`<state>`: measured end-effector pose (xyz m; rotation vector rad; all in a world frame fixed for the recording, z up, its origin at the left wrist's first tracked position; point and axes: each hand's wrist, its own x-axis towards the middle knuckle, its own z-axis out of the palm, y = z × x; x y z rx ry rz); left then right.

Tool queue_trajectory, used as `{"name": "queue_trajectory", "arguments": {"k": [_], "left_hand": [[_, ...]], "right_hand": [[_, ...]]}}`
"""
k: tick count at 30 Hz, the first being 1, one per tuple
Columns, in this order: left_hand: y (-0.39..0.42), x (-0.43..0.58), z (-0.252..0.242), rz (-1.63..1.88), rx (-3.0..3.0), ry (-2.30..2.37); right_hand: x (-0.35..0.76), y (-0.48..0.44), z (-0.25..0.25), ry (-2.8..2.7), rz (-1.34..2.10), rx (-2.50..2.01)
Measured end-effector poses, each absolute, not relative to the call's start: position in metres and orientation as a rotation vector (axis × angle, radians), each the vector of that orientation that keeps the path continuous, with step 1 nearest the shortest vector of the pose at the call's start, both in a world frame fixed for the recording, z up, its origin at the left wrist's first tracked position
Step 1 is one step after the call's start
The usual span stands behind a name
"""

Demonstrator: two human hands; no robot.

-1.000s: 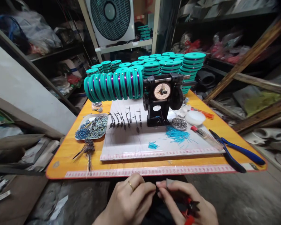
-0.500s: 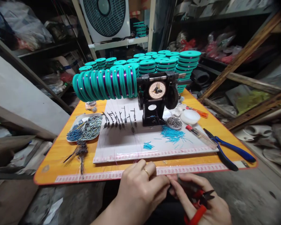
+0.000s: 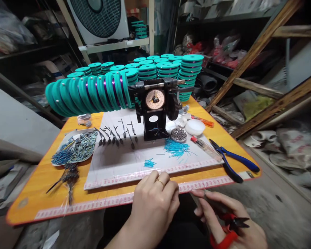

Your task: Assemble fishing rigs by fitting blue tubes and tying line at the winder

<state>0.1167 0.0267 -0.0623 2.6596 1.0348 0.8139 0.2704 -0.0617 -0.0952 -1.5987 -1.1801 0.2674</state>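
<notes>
My left hand (image 3: 152, 204) is at the near edge of the orange table (image 3: 41, 176), its fingers curled into a closed pinch with a ring on one finger; what they hold is too small to see. To its right, below the table edge, my right hand (image 3: 223, 218) holds small red-handled cutters (image 3: 230, 228) against the palm, with the index finger and thumb stretched toward the left hand. Behind them on the white mat (image 3: 124, 162) stands a black winding machine (image 3: 155, 110) with a dial. A row of teal spools (image 3: 85, 93) with purple wire sits on its shaft.
Stacks of teal spools (image 3: 168, 69) fill the table's back. A tray of blue-grey pieces (image 3: 72, 150) lies at the left, cut teal tubes (image 3: 176, 148) at mid-mat, blue-handled pliers (image 3: 233, 162) at the right edge. A fan (image 3: 98, 17) and cluttered shelves stand behind; wooden beams lean at the right.
The view has swung right and tilted down. My left hand has risen to the table's near edge, and my right hand has drawn apart from it, with the cutters more in view.
</notes>
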Motion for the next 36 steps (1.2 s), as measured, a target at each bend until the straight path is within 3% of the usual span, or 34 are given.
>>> {"name": "queue_trajectory", "arguments": {"k": [14,36], "left_hand": [[0.025,0.137,-0.062,0.768,2.649,1.098],[0.026,0.101,-0.061,0.796,2.603,1.036]], "right_hand": [[0.285,-0.071,-0.105,-1.359,0.175,-1.554],[0.298,-0.061,-0.089,-2.27,-0.581,-1.376]]}}
